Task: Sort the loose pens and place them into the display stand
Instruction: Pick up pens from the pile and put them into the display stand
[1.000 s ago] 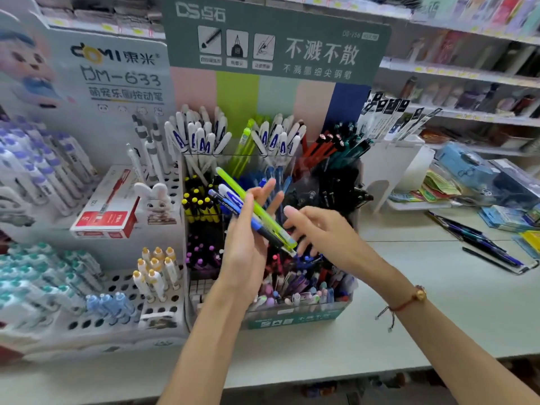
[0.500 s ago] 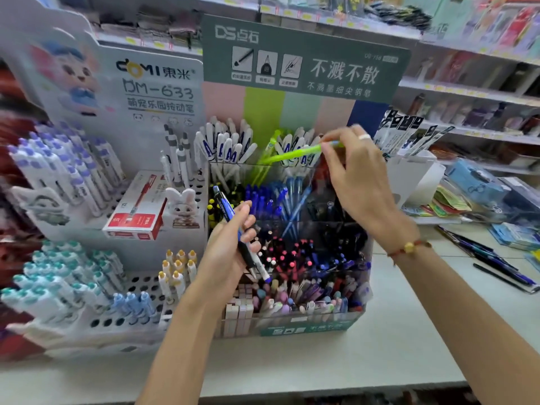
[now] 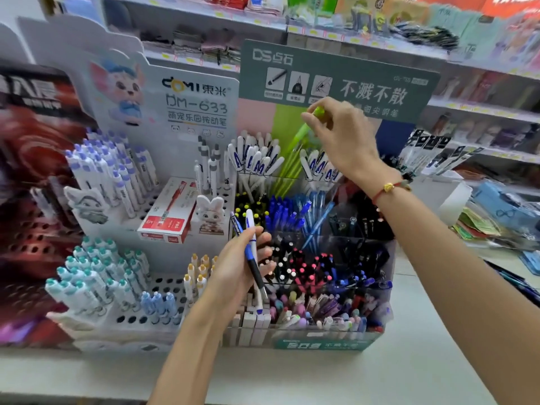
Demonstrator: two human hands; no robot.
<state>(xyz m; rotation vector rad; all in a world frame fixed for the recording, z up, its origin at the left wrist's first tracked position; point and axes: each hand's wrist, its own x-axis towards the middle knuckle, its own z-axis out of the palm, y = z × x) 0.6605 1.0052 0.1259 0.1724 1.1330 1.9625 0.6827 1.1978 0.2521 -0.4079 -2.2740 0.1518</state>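
Note:
A clear tiered display stand point(image 3: 321, 344) with a green header board holds several groups of pens sorted by colour. My right hand point(image 3: 342, 133) pinches a lime green pen point(image 3: 301, 134) by its top end, above the back row. The pen's tip points down into the compartment of green pens point(image 3: 287, 173). My left hand point(image 3: 242, 267) grips two loose pens point(image 3: 252, 252), one white and blue, one dark, in front of the stand's left side.
A white perforated pen stand point(image 3: 163, 285) with a red box point(image 3: 171, 211) and a rabbit figure stands to the left. More loose pens point(image 3: 514, 282) lie on the counter at far right. Stocked shelves run behind.
My right hand has carried the green pen from my left hand up to the back row and turned it tip-down over the green pens. My left hand lowered slightly, still holding two pens.

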